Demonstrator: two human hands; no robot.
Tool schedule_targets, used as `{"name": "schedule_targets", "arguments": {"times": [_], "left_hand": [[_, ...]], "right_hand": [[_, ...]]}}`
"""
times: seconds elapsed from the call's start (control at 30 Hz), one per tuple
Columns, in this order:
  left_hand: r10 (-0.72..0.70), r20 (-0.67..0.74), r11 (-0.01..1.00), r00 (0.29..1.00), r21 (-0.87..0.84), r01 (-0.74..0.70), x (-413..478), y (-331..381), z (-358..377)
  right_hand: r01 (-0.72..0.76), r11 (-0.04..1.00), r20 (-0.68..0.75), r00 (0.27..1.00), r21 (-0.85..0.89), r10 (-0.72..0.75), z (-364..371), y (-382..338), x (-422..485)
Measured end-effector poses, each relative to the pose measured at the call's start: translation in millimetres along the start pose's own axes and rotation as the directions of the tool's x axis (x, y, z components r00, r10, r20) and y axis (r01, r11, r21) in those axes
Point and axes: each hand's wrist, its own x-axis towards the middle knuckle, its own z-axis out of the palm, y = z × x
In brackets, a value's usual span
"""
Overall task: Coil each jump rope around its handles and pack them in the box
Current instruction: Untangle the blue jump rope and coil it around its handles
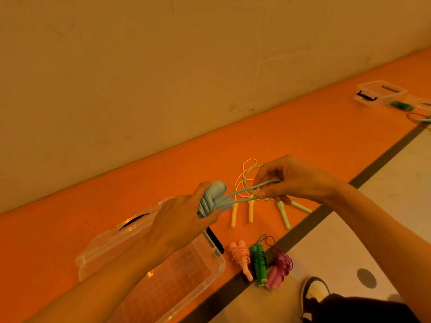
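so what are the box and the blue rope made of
Box: clear rigid plastic, glossy; the orange floor shows through its walls and gridded base.
Blue rope: smooth, flexible cord, probably PVC or rubber, since it bends into tight coils. Its handles look like matte moulded plastic.

Half-coiled blue rope (211,199) gripped in left hand (179,220), loop end pinched by right hand (286,180); clear box (220,264) open under left hand; 3 coiled ropes (259,262) below right hand.
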Motion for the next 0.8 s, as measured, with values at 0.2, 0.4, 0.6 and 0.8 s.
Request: {"name": "schedule_targets", "arguments": {"times": [0.2, 0.4, 0.6, 0.8], "left_hand": [[-0.008, 0.036, 1.000, 0.999, 0.001, 0.008, 0.7, -5.3, -0.9], [0.175, 0.233, 0.984, 0.957, -0.002, -0.179, -10.3, 16.0, 3.8], [0.329, 0.187, 0.944, 0.926, -0.091, -0.317, -20.7, 39.0, -3.4], [0.478, 0.289, 0.876, 0.829, -0.083, -0.476, -26.0, 47.4, 4.7]], "right_hand": [[0.129, 0.984, -0.281, 0.956, 0.127, -0.089, 4.9, -8.2, 1.9], [0.201, 0.977, -0.436, 0.875, -0.072, -0.212, 10.8, -11.8, 13.3], [0.098, 0.984, -0.428, 0.891, -0.147, -0.153, 14.6, -4.2, 30.4], [0.057, 0.984, -0.277, 0.961, 0.171, -0.008, 48.8, -13.8, 41.6]]}}
